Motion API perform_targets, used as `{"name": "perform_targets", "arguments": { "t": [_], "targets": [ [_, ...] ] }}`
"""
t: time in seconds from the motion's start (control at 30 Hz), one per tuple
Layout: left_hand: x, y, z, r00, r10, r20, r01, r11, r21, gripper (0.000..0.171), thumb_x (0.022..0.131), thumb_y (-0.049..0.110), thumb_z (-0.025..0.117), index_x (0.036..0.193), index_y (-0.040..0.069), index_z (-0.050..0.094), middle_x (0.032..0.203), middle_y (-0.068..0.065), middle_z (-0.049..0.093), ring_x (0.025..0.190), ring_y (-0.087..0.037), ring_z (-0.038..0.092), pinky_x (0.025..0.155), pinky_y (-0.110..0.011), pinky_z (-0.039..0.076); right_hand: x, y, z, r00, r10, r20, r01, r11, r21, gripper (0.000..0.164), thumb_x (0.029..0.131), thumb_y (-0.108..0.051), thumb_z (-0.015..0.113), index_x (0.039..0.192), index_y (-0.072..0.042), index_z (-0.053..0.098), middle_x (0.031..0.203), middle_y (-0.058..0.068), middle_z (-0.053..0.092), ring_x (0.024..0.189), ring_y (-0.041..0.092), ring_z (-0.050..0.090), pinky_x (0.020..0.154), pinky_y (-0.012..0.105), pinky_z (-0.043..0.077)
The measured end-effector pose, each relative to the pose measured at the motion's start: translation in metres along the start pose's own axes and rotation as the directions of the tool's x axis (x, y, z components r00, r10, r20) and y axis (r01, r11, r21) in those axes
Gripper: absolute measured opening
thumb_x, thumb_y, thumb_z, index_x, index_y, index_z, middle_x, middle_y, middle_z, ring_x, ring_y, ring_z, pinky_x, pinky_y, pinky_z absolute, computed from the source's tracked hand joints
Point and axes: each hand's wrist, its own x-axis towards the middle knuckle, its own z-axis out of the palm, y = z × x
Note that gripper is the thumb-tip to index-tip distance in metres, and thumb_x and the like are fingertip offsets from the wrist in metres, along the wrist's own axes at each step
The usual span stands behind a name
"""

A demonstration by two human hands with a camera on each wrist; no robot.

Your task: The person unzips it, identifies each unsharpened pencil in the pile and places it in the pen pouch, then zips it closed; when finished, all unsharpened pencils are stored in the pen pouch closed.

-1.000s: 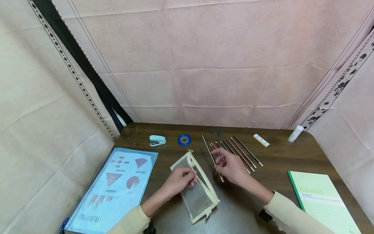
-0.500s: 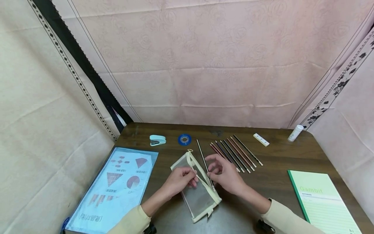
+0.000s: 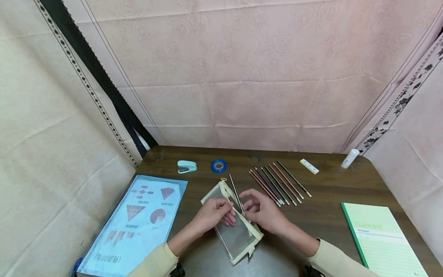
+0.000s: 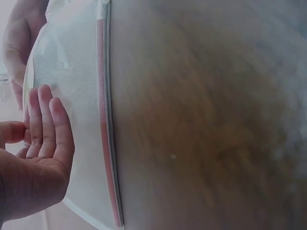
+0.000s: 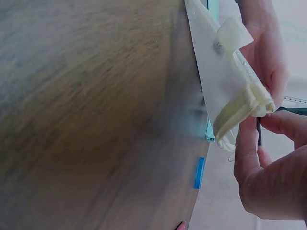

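A cream-edged mesh pencil case (image 3: 233, 244) lies slanted on the table, its zip side gaping toward the right. My left hand (image 3: 216, 213) pinches the near lip of that opening between thumb and index finger; in the left wrist view its other fingers (image 4: 62, 127) lie against the mesh. A dark pencil (image 3: 234, 188) is held by my right hand (image 3: 261, 211) between thumb and fingertips. The pencil's lower end is hidden behind the case's opening. From the right wrist, the dark shaft (image 5: 293, 111) crosses just beside the cream fabric corner (image 5: 242, 108).
Several pencils (image 3: 277, 182) lie in a row right of the case. Behind are a light-blue stapler (image 3: 187, 166), a blue tape roll (image 3: 219, 165), a white eraser (image 3: 309, 166) and a white capped tube (image 3: 350, 158). A blue folder (image 3: 138, 219) and a green notebook (image 3: 384, 238) flank the hands.
My right hand has brought one pencil leftward from beside the row and lowered its near end into the case's opening. My left hand keeps its pinch on the lip.
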Motion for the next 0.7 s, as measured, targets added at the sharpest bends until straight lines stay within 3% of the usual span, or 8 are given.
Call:
{"name": "perform_targets", "arguments": {
  "t": [0.23,0.7],
  "targets": [
    [0.0014,-0.0008,0.0005,0.999,0.039,0.008,-0.039,0.999,-0.015,0.035,0.098,0.03,0.054,0.089,-0.001,0.067,0.082,-0.018,0.073,0.075,-0.026,0.073,0.07,-0.039,0.059,0.0017,-0.0011,-0.0015,0.992,0.084,0.098,-0.094,0.991,0.097,0.044,0.083,-0.002,0.065,0.123,-0.017,0.055,0.095,0.013,0.068,0.072,0.019,0.063,0.056,0.037,0.055],
    [0.0006,0.0039,0.0013,0.998,0.059,-0.007,-0.059,0.998,0.012,0.033,0.099,0.028,0.054,0.089,0.0,0.068,0.083,-0.018,0.073,0.077,-0.027,0.074,0.072,-0.041,0.059,0.0061,0.0031,-0.0072,0.98,0.142,0.138,-0.162,0.976,0.147,0.042,0.081,-0.003,0.064,0.121,-0.015,0.057,0.094,0.011,0.068,0.075,0.021,0.065,0.059,0.039,0.055]
  ]
}}
